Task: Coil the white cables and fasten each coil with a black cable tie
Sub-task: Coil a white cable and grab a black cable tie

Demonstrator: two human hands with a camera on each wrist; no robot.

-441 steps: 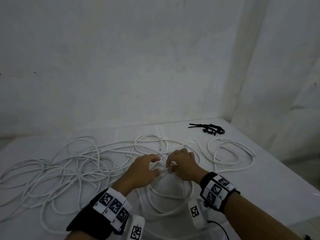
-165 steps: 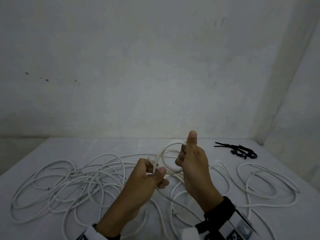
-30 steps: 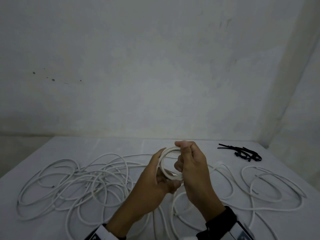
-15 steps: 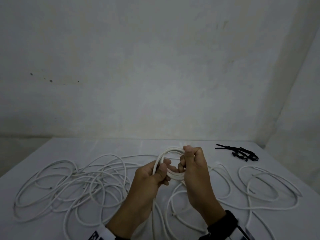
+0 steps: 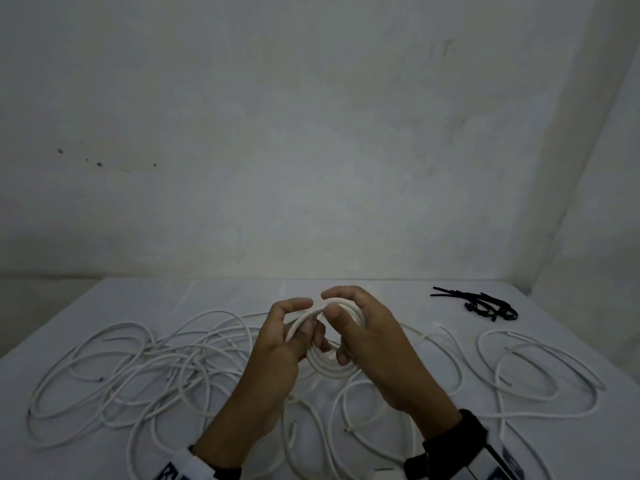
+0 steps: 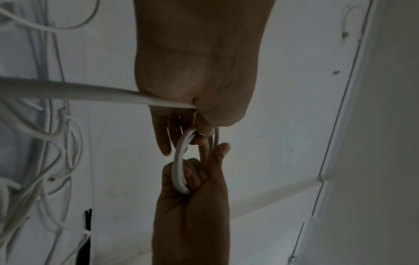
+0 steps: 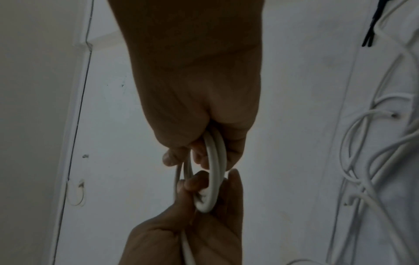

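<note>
Both hands gripping small white cable coil (image 5: 329, 368) above table, loose cables (image 5: 138, 368) below, black ties (image 5: 485, 304) far right

bare forearms, black wristbands (image 5: 450, 441) carrying white tags printed with black patterns.

Your right hand (image 5: 374, 344) covers the right side of the coil (image 5: 327, 370), so you can't count the turns. Both wristbands run off the bottom edge in the head view. The black ties (image 5: 485, 304) are too small to count. Cable tangle (image 5: 138, 368) overlaps too much to separate.
</note>
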